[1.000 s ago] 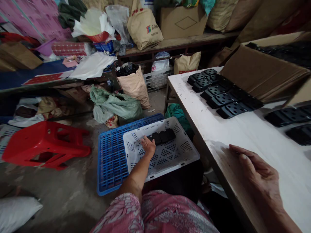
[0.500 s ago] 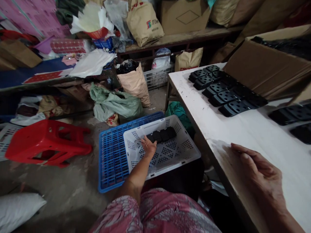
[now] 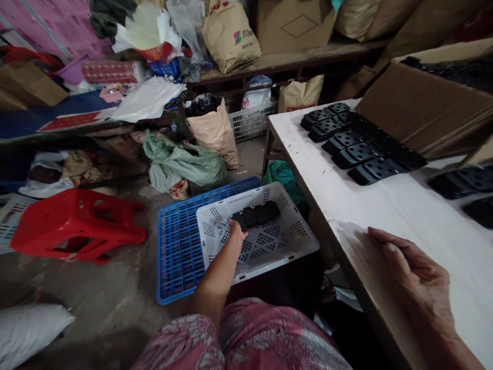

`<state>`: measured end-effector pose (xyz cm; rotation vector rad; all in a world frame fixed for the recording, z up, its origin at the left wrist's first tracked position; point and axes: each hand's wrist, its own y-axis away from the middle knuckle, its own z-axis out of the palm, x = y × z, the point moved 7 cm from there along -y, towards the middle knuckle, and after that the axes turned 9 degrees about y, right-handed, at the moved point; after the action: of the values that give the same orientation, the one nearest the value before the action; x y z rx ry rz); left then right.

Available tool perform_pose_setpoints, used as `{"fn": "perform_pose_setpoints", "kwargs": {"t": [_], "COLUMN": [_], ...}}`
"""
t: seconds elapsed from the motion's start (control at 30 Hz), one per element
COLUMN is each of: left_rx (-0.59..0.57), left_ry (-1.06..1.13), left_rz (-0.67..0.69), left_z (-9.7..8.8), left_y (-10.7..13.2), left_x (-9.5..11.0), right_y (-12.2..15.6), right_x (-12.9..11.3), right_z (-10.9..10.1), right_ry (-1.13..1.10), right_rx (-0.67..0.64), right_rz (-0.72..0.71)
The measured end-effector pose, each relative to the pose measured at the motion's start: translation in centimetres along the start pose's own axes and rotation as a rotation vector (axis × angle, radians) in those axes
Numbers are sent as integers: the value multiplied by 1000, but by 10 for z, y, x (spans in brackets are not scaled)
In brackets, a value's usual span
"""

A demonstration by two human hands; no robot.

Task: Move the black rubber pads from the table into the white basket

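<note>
In the head view my left hand [image 3: 238, 231] reaches down into a white perforated plastic basket [image 3: 304, 246]. It is at the near-left end of a short row of black flat pads [image 3: 256, 214] lying inside. My thumb points away from the fingers, which are partly hidden; no pad is lifted. My right hand [image 3: 418, 270] is over the near edge of the white table [image 3: 385, 210], index finger stretched out and the others loosely bent, holding nothing. Farther along the table sit stacked black pads with dotted holes [image 3: 358, 144].
A blue plastic crate [image 3: 179, 252] lies under the basket. Left of it is a red stool [image 3: 77, 223]. Beyond are a green sack [image 3: 185, 164] and a paper sack [image 3: 215, 133]. An open cardboard box [image 3: 419, 110] of black pieces stands on the table, with more pads [image 3: 462, 182] nearby.
My left hand has turned and drawn its fingers in by the end of the pad row; they were spread before. My right hand is nearly still.
</note>
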<state>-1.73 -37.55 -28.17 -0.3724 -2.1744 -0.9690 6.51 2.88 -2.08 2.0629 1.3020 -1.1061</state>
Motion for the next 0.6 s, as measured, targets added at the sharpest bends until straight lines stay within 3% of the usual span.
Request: {"fn": "perform_pose_setpoints", "kwargs": {"t": [0.1,0.23,0.6], "left_rx": [-78,-131,-180], "left_ry": [93,173,199], "left_rz": [-186,-311,-327], "left_z": [5,5,0], "left_y": [-2,2,10], "left_x": [-2,-4,8], "right_y": [0,0,-2], "right_x": [0,0,-1], "right_z": [0,-1,-1], "right_ry": [-7,0,-5], "right_rx": [2,3,14], "right_rz": [-12,-28,-29]}}
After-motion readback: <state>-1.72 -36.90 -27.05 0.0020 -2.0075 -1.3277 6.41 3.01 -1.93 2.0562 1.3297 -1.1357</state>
